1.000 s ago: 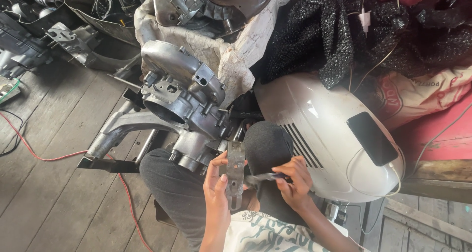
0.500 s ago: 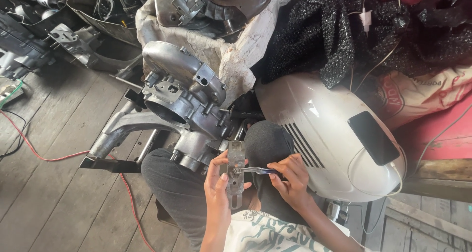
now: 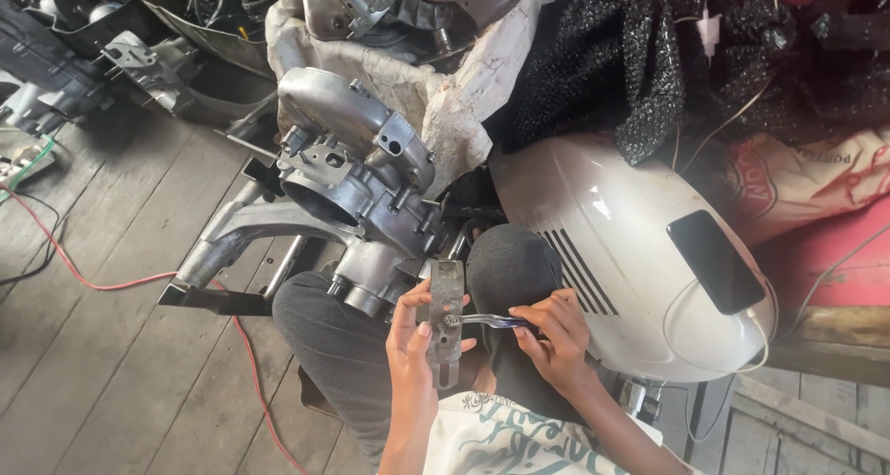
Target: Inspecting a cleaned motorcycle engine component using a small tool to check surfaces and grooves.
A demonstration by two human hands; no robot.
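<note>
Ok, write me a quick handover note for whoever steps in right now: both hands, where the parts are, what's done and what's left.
Left hand grips a flat grey metal bracket upright over the lap.
Right hand holds a small tool, its tip against a fastener at the bracket's middle.
The engine casing lies on the wooden floor just ahead, a white body panel to the right.
Done: bracket is in hand, tool applied.
Left: the fastener is still in place; I can't tell how tight it sits.
</note>
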